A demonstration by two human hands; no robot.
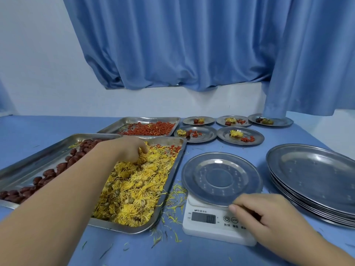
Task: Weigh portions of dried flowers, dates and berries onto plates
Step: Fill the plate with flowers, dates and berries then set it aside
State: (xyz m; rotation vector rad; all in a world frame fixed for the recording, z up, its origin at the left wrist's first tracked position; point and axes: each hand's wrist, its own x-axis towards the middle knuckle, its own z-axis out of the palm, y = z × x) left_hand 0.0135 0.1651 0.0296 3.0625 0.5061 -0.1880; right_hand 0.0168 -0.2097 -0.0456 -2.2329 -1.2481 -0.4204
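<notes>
**Left hand in the flowers, right hand on the weighing plate**

The left hand (132, 150) reaches across the near trays and digs into the dried flowers (138, 185). Its fingers are bent down and closed into the yellow pile, with the tips buried out of sight. The right hand (269, 217) hangs over the front right corner of the scale (209, 231). Its fingers are curled, and thumb and forefinger pinch the near rim of the plate (221, 162). That plate sits bare on the white scale, whose display is too blurred to read surely.

The dried flowers fill the flower tray (173, 169), which lies just left of the scale. A few red berries are mixed into its far corner. Touching its left side is the date tray (28, 160), with dark red dates (48, 174) strewn along it; the left forearm crosses above them. Behind both stands the berry tray (146, 119), holding the berries (151, 128) in a thin layer.

Loose petals (174, 200) lie scattered on the table (38, 131) between the flower tray and the scale.

To the right of the scale is a stack of plates (311, 169), its top one bare. At the back of the table, beside the berry tray, five filled plates (240, 135) stand in two rows, each with a small heap of flowers and berries, and most with a date. A blue curtain (172, 45) hangs behind, its right fold reaching down to the farthest plate.
</notes>
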